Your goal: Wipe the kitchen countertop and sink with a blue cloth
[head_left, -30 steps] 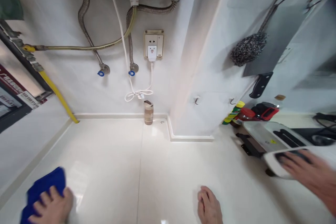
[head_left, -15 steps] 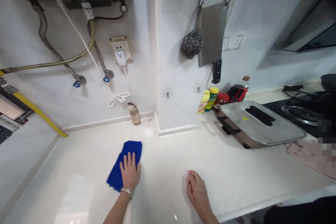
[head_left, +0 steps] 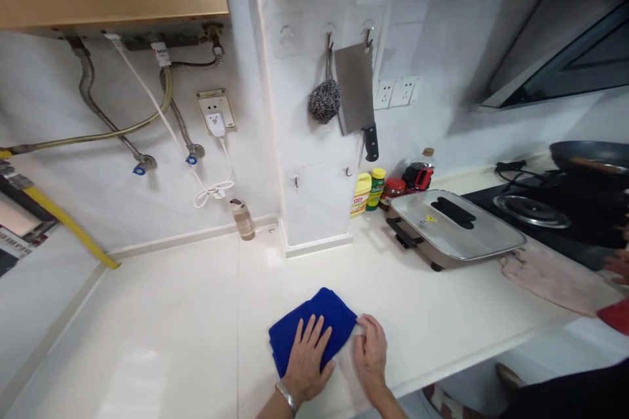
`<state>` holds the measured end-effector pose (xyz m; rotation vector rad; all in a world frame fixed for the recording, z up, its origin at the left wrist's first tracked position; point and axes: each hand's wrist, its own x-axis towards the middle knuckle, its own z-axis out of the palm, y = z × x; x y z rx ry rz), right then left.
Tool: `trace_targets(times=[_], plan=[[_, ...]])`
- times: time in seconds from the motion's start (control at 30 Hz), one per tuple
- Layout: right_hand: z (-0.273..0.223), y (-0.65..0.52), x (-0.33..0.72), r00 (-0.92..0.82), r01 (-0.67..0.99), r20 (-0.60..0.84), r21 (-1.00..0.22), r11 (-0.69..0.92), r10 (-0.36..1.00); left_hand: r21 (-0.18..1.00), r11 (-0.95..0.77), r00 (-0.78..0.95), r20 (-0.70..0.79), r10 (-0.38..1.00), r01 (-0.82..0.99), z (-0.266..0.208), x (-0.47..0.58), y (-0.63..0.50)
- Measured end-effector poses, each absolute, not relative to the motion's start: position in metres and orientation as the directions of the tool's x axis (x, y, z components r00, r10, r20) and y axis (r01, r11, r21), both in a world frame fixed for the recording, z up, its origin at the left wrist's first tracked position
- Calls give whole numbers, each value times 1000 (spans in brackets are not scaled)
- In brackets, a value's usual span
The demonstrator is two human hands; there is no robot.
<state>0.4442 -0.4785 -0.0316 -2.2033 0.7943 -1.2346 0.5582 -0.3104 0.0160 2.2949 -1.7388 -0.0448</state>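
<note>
A folded blue cloth [head_left: 322, 304] lies on the white counter in front of me. Spread flat on its near part is my left hand [head_left: 308, 357], open, with a silver bracelet on the wrist. My right hand [head_left: 371, 350] rests on the counter at the cloth's right corner, its fingers curled closed. Its fingertips meet that corner; whether they grip it or anything else I cannot tell.
A lidded electric pan [head_left: 462, 226] stands to the right, near sauce bottles and jars [head_left: 377, 190]. A small bottle [head_left: 242, 219] is by the wall. A cleaver [head_left: 354, 88] hangs above. Another person's hand [head_left: 618, 266] shows at the right edge.
My left hand has slid the blue cloth to the right and nearer, up to my right hand. My right hand stays closed in about the same place. The view has tilted up and turned right.
</note>
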Motion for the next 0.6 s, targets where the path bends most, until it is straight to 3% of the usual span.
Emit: trace_targets(times=[0.07, 0.17, 0.4, 0.5, 0.6], plan=[[-25, -479, 442, 422, -293, 620, -598, -747, -662, 237, -258, 300, 162, -940, -937, 13, 569, -298], [-13, -470, 449, 543, -251, 621, -523, -815, -566, 298, -399, 466, 207, -860, -867, 4, 596, -265], [-5, -413, 501, 782, -305, 451, -323, -896, -429, 507, -689, 854, 260, -451, -519, 3, 669, -186], [-11, -399, 515, 812, -390, 356, -258, -884, -462, 506, -775, 926, 227, -303, -378, 4, 680, -178], [-16, -403, 512, 842, -392, 305, -223, -893, -446, 426, -840, 938, 233, -256, -335, -2, 677, -180]])
